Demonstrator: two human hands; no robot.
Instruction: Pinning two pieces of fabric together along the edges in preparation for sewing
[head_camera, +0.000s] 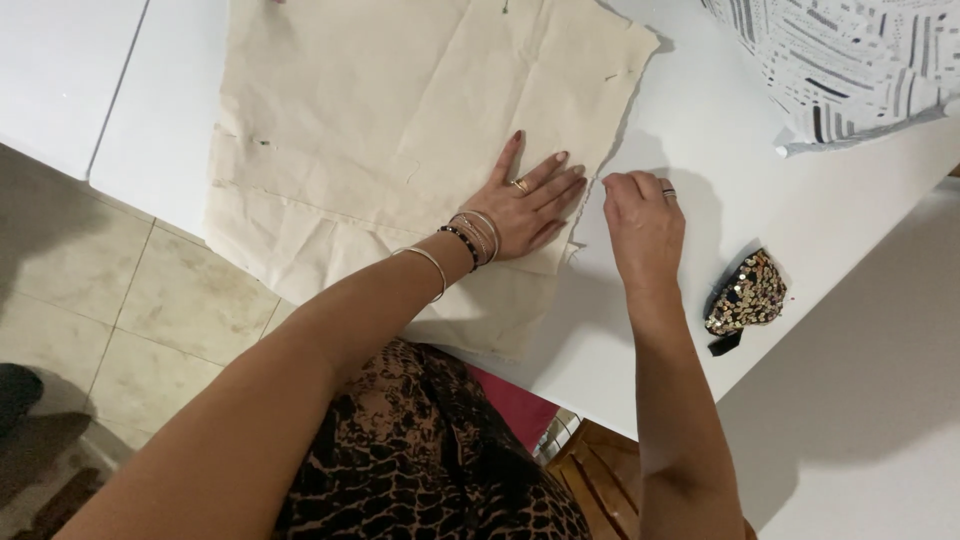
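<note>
left hand (525, 205) lay flat, fingers spread, pinning cream cloth (400, 120) to desk (720, 170) | right hand (640, 220) fingers pinched together at cloth's edge

Brightness: bright, even indoor light; the white worktop (720, 150) looks nearly washed out.
Shadows: soft ones fall right of the hands and the sequined pouch (746, 296).
Sharpness: mostly clear; the floor (130, 300) is dimmer.
</note>
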